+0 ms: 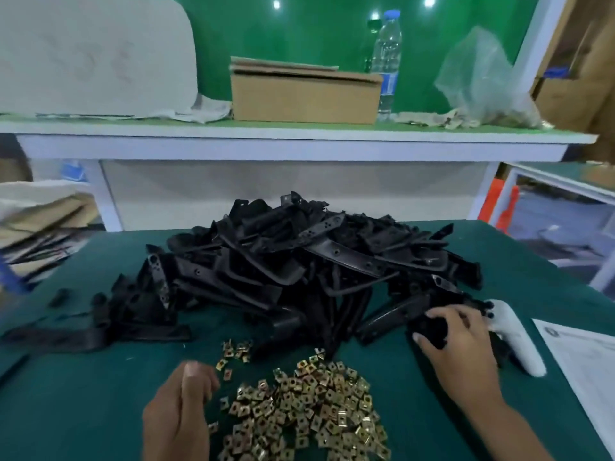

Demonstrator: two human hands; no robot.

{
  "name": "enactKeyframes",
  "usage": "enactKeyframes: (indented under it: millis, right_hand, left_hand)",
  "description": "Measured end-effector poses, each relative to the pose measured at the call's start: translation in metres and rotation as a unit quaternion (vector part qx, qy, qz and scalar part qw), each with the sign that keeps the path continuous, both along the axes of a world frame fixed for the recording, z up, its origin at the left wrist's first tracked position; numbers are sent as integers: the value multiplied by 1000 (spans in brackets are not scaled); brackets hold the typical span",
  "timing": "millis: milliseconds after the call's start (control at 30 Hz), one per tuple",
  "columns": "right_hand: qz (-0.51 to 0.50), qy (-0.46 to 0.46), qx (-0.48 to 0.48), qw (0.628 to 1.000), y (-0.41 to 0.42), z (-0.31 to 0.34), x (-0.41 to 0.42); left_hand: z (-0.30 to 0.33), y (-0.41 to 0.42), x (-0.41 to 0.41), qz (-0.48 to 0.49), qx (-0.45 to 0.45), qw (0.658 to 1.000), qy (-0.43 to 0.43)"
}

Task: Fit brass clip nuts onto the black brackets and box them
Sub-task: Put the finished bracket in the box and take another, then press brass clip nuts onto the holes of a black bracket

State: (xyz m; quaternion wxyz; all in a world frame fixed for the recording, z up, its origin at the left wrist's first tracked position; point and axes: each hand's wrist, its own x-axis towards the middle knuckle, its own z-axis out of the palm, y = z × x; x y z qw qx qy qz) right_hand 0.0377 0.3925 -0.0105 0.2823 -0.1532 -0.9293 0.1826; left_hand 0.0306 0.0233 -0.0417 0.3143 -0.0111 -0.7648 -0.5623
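Right hand on a bracket, left hand at the clip nuts

Right hand (pixel 461 341) curls round a black bracket (pixel 429 331) at the pile's (pixel 299 261) near-right edge; its long axis can't be made out. Left hand (pixel 181 405) is loosely curled just left of the brass clip nuts (pixel 309 407), nearer them; can't tell if it holds one. Box (pixel 304 94) sits on the far shelf.

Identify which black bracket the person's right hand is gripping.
The black plastic bracket at the pile's right edge, beside the white handle; right hand fingers curl round it.

A factory assembly bench: green-matted worktable (pixel 100 377), heaped black brackets (pixel 299 261), loose brass clip nuts (pixel 309 410), cardboard box (pixel 304 98).
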Motion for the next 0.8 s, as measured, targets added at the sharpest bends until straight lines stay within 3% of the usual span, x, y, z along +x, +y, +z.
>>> enactKeyframes:
  millis: [233,467,600,733,800]
  right_hand:
    - [43,83,-53,994,3,7,-1]
    - [-10,227,-83,970,5,25,7]
    - [-41,375,-66,924,1,41,16]
    - [4,493,3,870,-4,53,27]
    - [24,520,-78,850,-14,59,27]
  left_hand:
    - [3,-1,1,-22,16,999,-18]
    - [13,1,7,-35,20,999,-24]
    - [17,1,10,-45,21,998,-32]
    - [20,2,11,-49,23,998,-33]
    - [22,3,12,-50,19,998,-30]
